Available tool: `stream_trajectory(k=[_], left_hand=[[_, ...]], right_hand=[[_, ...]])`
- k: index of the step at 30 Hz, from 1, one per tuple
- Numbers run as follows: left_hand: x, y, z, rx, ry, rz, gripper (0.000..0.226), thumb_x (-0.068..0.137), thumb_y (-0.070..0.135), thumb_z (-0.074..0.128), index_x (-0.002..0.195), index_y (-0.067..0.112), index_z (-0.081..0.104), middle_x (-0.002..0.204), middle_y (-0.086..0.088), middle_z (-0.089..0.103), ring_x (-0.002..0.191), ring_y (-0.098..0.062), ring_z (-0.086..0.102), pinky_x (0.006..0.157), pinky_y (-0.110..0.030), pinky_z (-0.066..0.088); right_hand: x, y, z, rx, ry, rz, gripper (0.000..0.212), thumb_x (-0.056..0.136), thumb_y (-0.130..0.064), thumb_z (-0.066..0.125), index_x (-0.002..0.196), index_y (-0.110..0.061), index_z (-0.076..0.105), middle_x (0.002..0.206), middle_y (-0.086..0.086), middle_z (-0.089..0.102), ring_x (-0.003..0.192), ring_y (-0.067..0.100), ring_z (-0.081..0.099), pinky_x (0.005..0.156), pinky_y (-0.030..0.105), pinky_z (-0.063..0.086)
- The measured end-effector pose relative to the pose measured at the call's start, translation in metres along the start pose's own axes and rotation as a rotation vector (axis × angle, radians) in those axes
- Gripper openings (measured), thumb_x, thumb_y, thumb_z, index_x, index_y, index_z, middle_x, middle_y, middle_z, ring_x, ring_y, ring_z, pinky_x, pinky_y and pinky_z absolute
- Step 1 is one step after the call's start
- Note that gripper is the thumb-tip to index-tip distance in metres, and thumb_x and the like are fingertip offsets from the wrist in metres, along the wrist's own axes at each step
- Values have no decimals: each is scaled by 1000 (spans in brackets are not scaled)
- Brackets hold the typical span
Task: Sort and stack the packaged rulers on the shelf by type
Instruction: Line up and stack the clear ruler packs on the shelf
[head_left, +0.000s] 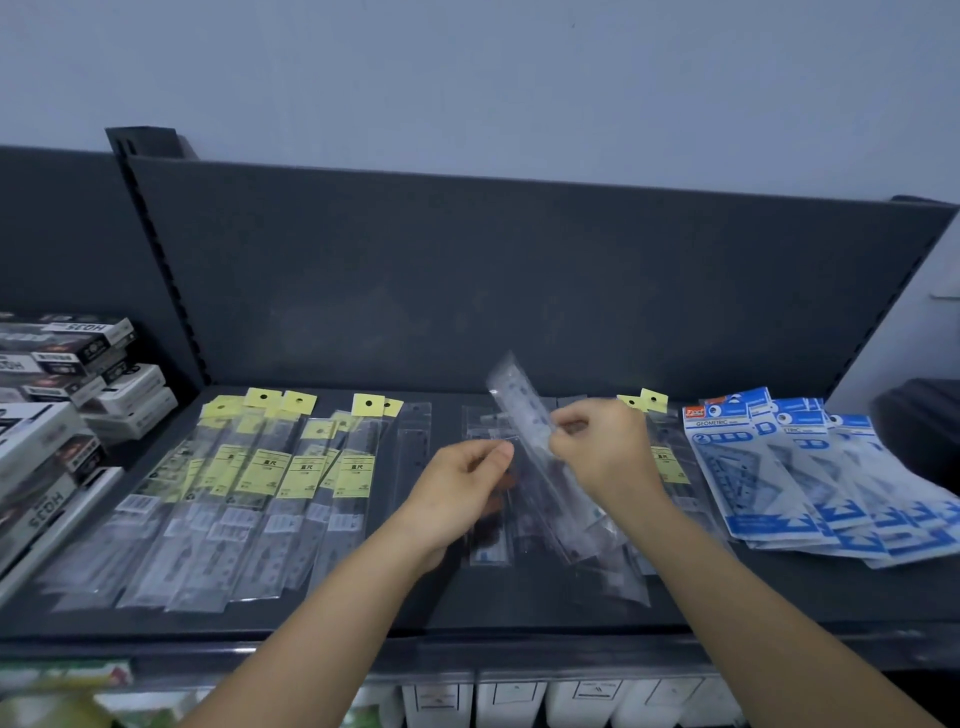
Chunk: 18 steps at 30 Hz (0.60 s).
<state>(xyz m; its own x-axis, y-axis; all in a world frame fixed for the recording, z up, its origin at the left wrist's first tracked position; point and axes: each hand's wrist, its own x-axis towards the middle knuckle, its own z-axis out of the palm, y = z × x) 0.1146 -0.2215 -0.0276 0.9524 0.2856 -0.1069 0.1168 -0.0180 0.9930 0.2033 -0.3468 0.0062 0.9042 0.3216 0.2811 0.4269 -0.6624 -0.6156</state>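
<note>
left hand (462, 486) pinched clear pack (487, 543) | right hand (597, 452) pinched tilted ruler (519, 397) | procedure required: type checked, edges squared, ruler laid flat on matching pile (618, 577)

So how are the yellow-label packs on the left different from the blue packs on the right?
The yellow-label packs are long and thin; the blue packs are shorter and wider. The yellow-label packs have yellow tags on clear plastic; the blue packs are printed blue and white. The yellow-label packs lie in a row; the blue packs fan out slanted. Both lie overlapping on the dark shelf.
</note>
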Motion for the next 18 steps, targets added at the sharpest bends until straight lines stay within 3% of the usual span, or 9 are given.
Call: stream_trajectory(k=[3, 5, 7, 10, 13, 16, 18], left_hand=[[-4, 13, 6, -206, -56, -39, 34, 99, 38, 41, 104, 19, 69, 108, 1, 71, 104, -15, 65, 85, -30, 55], [-6, 20, 4, -276, -75, -17, 40, 100, 38, 38, 102, 13, 69, 96, -1, 73, 91, -14, 68, 82, -29, 55], [-7, 24, -2, -326, -17, -5, 36, 102, 28, 37, 99, 7, 66, 82, -4, 71, 74, -13, 68, 69, -25, 55], [-6, 23, -16, -393, 65, -17, 29, 101, 11, 36, 94, 5, 63, 81, -10, 72, 68, -16, 68, 61, -26, 55], [-9, 23, -28, -389, 99, -6, 23, 99, 10, 43, 96, 3, 65, 83, -14, 73, 69, -20, 69, 62, -30, 58], [-13, 23, -34, -312, 169, 35, 15, 95, 9, 53, 98, 2, 66, 76, -10, 71, 57, -14, 66, 47, -22, 51], [-13, 21, -39, -280, 206, 44, 14, 92, 8, 58, 101, -1, 65, 78, -13, 70, 58, -16, 66, 46, -25, 53]], right_hand=[[-14, -20, 2, 70, -49, -142, 19, 79, -8, 62, 92, -13, 75, 85, 2, 74, 80, 16, 68, 77, 29, 53], [-22, -28, 6, 67, -116, -260, 18, 79, -9, 62, 89, -15, 75, 86, 0, 72, 80, 14, 66, 76, 32, 53], [-25, -30, 11, 99, -193, -322, 21, 76, -5, 63, 90, -14, 75, 95, -1, 71, 87, 12, 65, 81, 30, 54], [-22, -34, 15, 273, -197, -271, 23, 77, -3, 69, 96, -15, 75, 103, -8, 68, 96, 6, 64, 88, 23, 53], [-16, -36, 19, 289, -163, -161, 34, 74, -14, 79, 106, -20, 69, 102, -13, 62, 94, 4, 62, 84, 22, 53], [-11, -37, 26, 431, -332, 22, 43, 72, -16, 82, 111, -16, 64, 92, -4, 65, 78, 11, 65, 75, 27, 57], [-10, -35, 32, 488, -380, 85, 43, 73, -14, 82, 112, -13, 64, 85, 2, 67, 73, 15, 66, 73, 33, 58]])
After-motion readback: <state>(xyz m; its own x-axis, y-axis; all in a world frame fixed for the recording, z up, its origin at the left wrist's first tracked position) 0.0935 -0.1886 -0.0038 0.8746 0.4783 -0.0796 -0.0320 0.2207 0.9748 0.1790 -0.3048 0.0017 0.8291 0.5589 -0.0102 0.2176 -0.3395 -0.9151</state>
